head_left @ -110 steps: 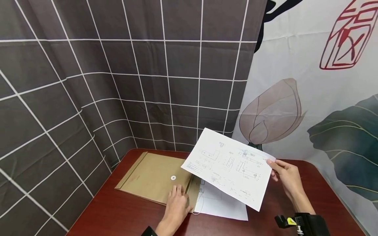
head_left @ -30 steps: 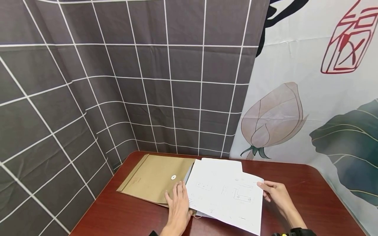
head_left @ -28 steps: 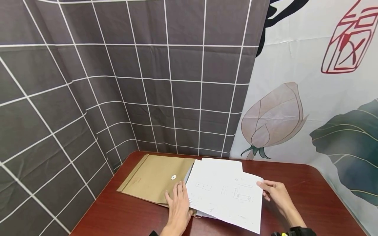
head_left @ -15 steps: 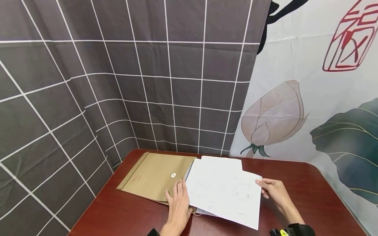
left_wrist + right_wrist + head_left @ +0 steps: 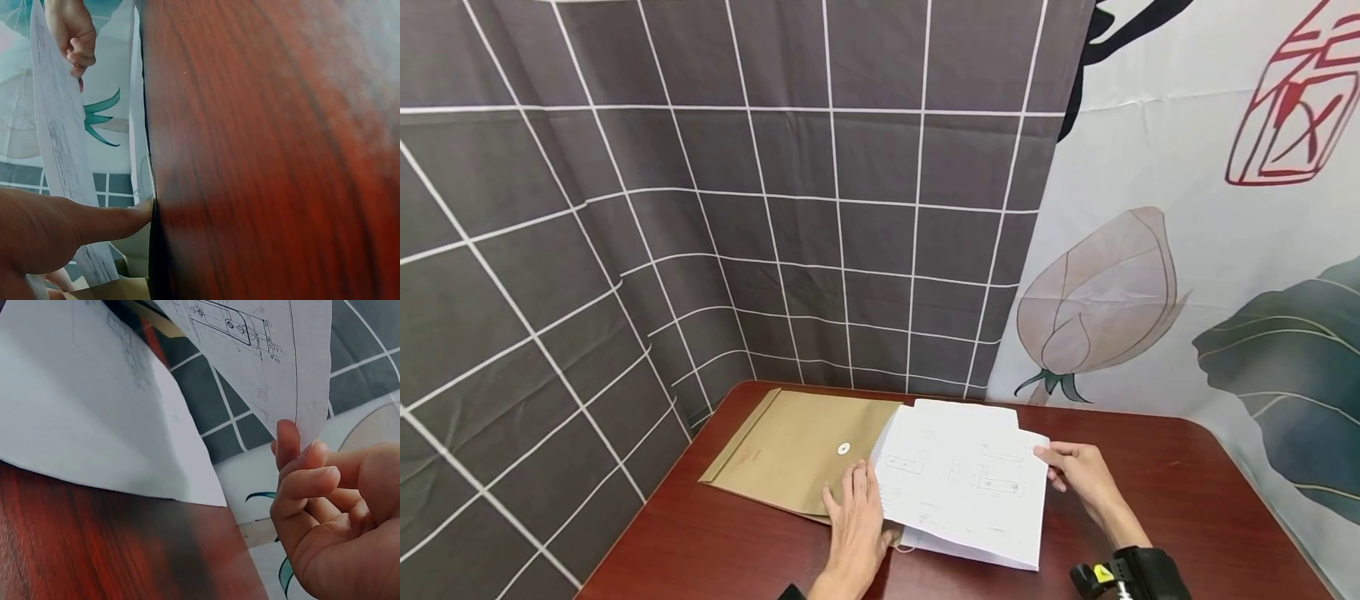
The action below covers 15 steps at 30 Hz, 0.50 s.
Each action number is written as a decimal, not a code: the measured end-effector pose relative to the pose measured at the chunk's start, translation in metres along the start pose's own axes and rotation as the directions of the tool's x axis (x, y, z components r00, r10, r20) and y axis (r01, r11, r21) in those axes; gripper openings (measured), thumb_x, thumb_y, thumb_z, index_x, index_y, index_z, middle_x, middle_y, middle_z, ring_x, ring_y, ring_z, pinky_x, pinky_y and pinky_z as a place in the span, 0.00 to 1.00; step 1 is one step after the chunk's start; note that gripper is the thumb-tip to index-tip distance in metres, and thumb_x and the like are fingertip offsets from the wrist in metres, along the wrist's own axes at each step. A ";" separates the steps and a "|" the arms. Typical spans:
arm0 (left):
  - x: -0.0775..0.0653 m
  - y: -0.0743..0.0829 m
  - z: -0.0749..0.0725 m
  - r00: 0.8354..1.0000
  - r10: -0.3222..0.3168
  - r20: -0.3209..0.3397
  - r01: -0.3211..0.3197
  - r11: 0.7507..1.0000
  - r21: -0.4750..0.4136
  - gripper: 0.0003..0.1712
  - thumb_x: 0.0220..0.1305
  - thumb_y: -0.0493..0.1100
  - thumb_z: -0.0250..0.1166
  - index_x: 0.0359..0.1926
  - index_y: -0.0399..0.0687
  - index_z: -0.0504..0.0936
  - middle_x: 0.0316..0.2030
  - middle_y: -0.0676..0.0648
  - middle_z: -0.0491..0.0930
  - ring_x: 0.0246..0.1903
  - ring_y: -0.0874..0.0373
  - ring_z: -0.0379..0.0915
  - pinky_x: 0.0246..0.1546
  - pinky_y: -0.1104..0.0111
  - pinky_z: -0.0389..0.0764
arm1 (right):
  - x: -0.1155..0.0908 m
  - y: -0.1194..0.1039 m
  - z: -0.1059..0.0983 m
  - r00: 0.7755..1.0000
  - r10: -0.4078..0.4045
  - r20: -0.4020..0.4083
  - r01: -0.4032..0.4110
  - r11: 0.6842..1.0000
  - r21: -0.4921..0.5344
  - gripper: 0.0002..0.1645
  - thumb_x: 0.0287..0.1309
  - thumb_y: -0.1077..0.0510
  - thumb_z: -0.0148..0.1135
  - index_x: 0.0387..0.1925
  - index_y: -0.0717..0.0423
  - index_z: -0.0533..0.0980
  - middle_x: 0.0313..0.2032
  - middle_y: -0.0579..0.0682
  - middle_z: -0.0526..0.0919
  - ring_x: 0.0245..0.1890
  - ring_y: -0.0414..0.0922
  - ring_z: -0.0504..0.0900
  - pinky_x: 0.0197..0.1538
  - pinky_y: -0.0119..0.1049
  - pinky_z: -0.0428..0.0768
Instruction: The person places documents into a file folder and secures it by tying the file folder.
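The technical drawing [image 5: 962, 492], pinched by the right hand [image 5: 1081, 477], has shifted left, apparently better placed against the kraft envelope [image 5: 790, 450] touched by the left hand [image 5: 855, 525] (loosely spread).

Reddish-brown wood-grain table [image 5: 685, 550] spread below the fingers, with rounded far corners and a faint sheen. Creased dark-grey cloth [image 5: 782, 158] with white grid lines hung beyond and left of the left fingers [image 5: 861, 487]. White cloth [image 5: 1157, 142] hung beyond and right of the right fingers [image 5: 1060, 451], printed with pinkish bud [image 5: 1097, 300], blue-green leaf [image 5: 1292, 358] and red seal [image 5: 1292, 125]; light soft.
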<state>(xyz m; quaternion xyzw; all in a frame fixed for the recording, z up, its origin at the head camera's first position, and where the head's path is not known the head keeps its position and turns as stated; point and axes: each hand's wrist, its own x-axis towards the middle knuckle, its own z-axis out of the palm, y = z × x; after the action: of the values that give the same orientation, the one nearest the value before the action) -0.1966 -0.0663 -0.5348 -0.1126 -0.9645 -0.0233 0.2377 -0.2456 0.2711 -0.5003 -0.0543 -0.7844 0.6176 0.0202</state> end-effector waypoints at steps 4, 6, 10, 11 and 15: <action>0.000 0.000 0.001 1.000 0.000 -0.002 0.000 1.000 0.006 0.66 0.27 0.56 0.81 0.66 0.30 0.62 0.62 0.35 0.65 0.61 0.41 0.58 0.53 0.36 0.59 | 0.003 -0.004 0.006 1.000 -0.007 -0.002 0.007 1.000 0.008 0.22 0.62 0.56 0.62 0.48 0.72 0.75 0.19 0.52 0.72 0.16 0.40 0.68 0.22 0.33 0.69; 0.000 0.000 0.001 1.000 0.001 -0.003 -0.001 1.000 0.005 0.66 0.27 0.56 0.81 0.66 0.29 0.62 0.61 0.35 0.65 0.61 0.41 0.58 0.53 0.36 0.59 | 0.004 -0.005 0.009 1.000 -0.007 -0.003 0.007 1.000 0.015 0.21 0.62 0.56 0.62 0.48 0.72 0.75 0.19 0.52 0.72 0.16 0.40 0.68 0.22 0.32 0.69; -0.001 -0.001 0.001 1.000 0.003 -0.009 -0.003 1.000 0.002 0.66 0.27 0.55 0.82 0.66 0.30 0.62 0.61 0.35 0.65 0.61 0.41 0.59 0.53 0.36 0.59 | 0.008 -0.008 0.017 1.000 -0.009 0.004 0.009 1.000 0.022 0.20 0.62 0.58 0.61 0.48 0.71 0.75 0.19 0.52 0.72 0.16 0.40 0.68 0.22 0.32 0.69; -0.001 -0.001 0.001 1.000 0.005 -0.012 -0.005 1.000 0.000 0.66 0.27 0.55 0.82 0.66 0.30 0.62 0.61 0.36 0.65 0.61 0.41 0.59 0.53 0.36 0.59 | 0.008 -0.008 0.020 1.000 -0.010 0.004 0.010 1.000 0.024 0.19 0.62 0.59 0.61 0.47 0.71 0.75 0.19 0.52 0.72 0.16 0.40 0.68 0.22 0.32 0.69; -0.001 -0.001 0.001 1.000 0.007 -0.021 -0.007 1.000 -0.001 0.66 0.27 0.55 0.82 0.66 0.30 0.62 0.60 0.37 0.65 0.60 0.42 0.59 0.53 0.36 0.60 | 0.012 -0.010 0.027 1.000 -0.021 0.009 0.021 0.999 0.026 0.18 0.62 0.59 0.61 0.46 0.71 0.76 0.19 0.52 0.72 0.16 0.41 0.68 0.22 0.32 0.70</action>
<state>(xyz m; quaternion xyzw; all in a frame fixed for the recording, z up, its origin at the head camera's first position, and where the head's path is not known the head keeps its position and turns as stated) -0.1961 -0.0672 -0.5362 -0.1159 -0.9616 -0.0243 0.2478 -0.2610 0.2442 -0.4971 -0.0431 -0.7770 0.6276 0.0238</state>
